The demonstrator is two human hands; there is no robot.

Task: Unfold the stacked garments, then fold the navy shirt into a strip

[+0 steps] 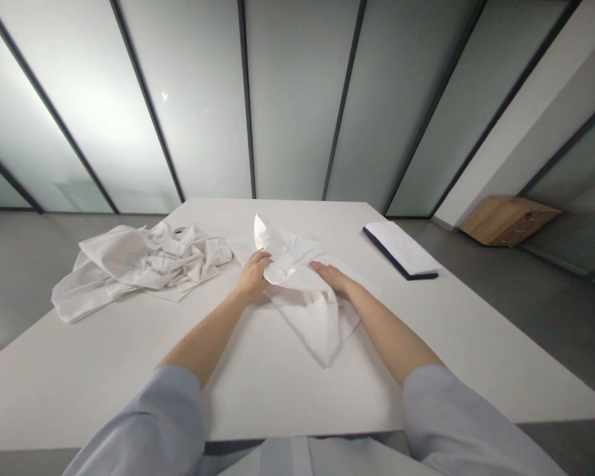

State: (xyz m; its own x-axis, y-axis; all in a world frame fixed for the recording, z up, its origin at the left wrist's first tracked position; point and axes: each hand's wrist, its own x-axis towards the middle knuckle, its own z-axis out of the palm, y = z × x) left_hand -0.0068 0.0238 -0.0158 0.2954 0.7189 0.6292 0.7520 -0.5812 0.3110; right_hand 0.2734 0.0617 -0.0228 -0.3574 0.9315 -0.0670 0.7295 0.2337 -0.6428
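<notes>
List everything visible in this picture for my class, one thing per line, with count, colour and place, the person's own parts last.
Rectangular smooth table: one, white, centre
Crumpled fabric heap: one, white, table's left side; pieces uncountable
Loose, creased fabric cloth: one, white, mid-table, at both hands
Flat folded fabric stack: one, white over navy, table's right side
Frosted-glass panels: several, pale grey with dark frames, behind table and far right
Boxy wooden cabinet: one, brown, floor at right
Smooth floor: one, grey, around table
Sleeves: two, pale grey-blue, near edge
Left hand: one, bare, cloth's left
Right hand: one, bare, cloth's right
</notes>
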